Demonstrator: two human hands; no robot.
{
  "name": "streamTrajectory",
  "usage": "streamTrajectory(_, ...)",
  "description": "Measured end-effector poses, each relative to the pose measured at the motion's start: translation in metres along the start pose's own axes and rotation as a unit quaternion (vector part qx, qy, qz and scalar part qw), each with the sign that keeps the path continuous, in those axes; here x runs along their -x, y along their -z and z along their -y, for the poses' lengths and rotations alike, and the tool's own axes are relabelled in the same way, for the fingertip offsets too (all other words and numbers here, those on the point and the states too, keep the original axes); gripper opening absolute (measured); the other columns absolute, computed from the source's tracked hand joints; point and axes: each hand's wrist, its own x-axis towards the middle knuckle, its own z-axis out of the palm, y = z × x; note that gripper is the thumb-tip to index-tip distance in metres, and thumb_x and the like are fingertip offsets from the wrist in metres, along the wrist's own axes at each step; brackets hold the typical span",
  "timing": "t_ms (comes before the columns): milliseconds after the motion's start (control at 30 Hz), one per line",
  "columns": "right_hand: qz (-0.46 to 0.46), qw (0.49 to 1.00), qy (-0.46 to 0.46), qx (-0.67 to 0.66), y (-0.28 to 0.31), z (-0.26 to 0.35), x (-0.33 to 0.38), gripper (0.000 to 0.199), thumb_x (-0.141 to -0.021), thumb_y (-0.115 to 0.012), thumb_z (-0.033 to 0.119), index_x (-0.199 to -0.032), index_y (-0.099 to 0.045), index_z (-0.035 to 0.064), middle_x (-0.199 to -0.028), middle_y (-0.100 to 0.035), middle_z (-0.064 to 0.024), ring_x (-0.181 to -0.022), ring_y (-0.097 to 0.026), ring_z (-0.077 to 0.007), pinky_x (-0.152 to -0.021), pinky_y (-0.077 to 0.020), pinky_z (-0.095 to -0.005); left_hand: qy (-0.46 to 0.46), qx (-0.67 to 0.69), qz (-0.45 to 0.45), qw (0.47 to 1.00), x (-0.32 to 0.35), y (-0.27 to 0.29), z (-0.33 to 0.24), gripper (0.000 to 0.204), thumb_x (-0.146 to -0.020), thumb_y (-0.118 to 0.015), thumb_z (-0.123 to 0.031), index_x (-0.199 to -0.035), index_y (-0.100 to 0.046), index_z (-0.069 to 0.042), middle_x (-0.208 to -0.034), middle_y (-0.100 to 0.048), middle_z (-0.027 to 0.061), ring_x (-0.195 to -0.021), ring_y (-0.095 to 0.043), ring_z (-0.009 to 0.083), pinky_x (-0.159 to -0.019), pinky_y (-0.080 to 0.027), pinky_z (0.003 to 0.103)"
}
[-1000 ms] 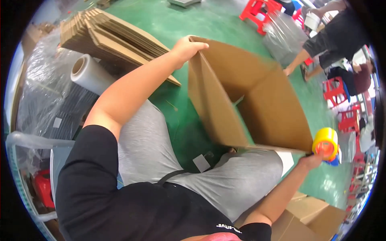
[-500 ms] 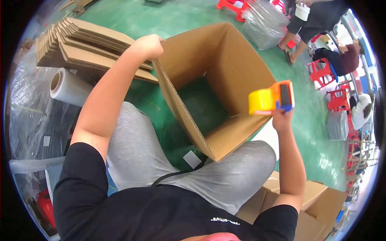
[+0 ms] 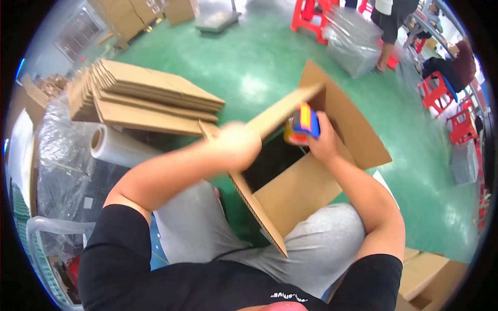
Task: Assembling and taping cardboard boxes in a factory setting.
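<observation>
A brown cardboard box rests on my lap with its flaps partly folded. My left hand presses on the near flap, blurred by motion. My right hand grips a yellow, orange and blue tape dispenser held against the box's top edge, over the dark opening between the flaps.
A stack of flattened cardboard boxes lies on the green floor at left, with a roll of clear film beside it. Red stools and other people sit at the far right. More cartons lie at lower right.
The box has been turned and its flaps brought together. My right hand has carried the tape dispenser in from the right to the box top. My left hand has shifted onto the near flap.
</observation>
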Motion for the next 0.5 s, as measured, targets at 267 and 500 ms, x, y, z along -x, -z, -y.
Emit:
streamTrajectory(267, 0.036, 0.957, 0.269, 0.106, 0.072, 0.035, -0.016, 0.042, -0.064, -0.075, 0.015, -0.102, -0.058, 0.0072, -0.095, -0.064, -0.0153, -0.091, -0.063, -0.0368, -0.075, -0.0512, -0.0396, -0.094, -0.101, 0.349, 0.927, -0.045, 0.006, -0.053, 0.090, -0.078, -0.038, -0.084, -0.111, -0.070, -0.006, -0.115, -0.065, 0.0169, -0.109, -0.058, 0.0346, -0.096, -0.042, 0.046)
streamTrajectory(500, -0.327, 0.939, -0.015, -0.101, 0.102, 0.038, -0.061, 0.044, -0.076, -0.057, -0.001, -0.119, -0.048, 0.0031, -0.093, -0.060, -0.0122, -0.088, -0.058, -0.0258, -0.080, -0.0476, -0.0378, -0.191, -0.142, 0.301, 0.924, -0.091, -0.056, -0.052, 0.085, -0.076, -0.054, -0.078, -0.135, -0.054, -0.017, -0.125, -0.061, 0.0147, -0.105, -0.062, 0.0305, -0.089, -0.049, 0.042)
